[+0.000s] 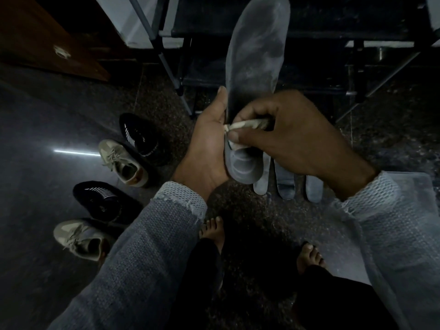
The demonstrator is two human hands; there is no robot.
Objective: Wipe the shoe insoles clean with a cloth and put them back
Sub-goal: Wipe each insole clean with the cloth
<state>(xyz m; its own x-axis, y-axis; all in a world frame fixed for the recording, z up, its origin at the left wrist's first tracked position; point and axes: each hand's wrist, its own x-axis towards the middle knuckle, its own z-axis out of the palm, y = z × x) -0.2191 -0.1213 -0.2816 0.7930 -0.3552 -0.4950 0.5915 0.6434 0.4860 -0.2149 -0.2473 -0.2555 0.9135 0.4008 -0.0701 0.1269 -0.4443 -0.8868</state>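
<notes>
A long grey insole (256, 63) stands upright in front of me, toe end up, its surface smudged. My left hand (209, 144) grips it near the heel, thumb along its left edge. My right hand (292, 136) pinches a small pale cloth (247, 125) and presses it against the insole's lower part. Three more grey insoles (287, 184) lie on the floor below my right hand, partly hidden by it. To the left stand two black shoes (142, 139) (104, 201) and two beige lace-up sneakers (123, 163) (81, 239).
A dark metal rack (181, 75) with slanted legs stands just behind the insole. A wooden panel (47, 41) sits at the upper left. My bare feet (213, 232) (309, 256) stand on the dark speckled floor.
</notes>
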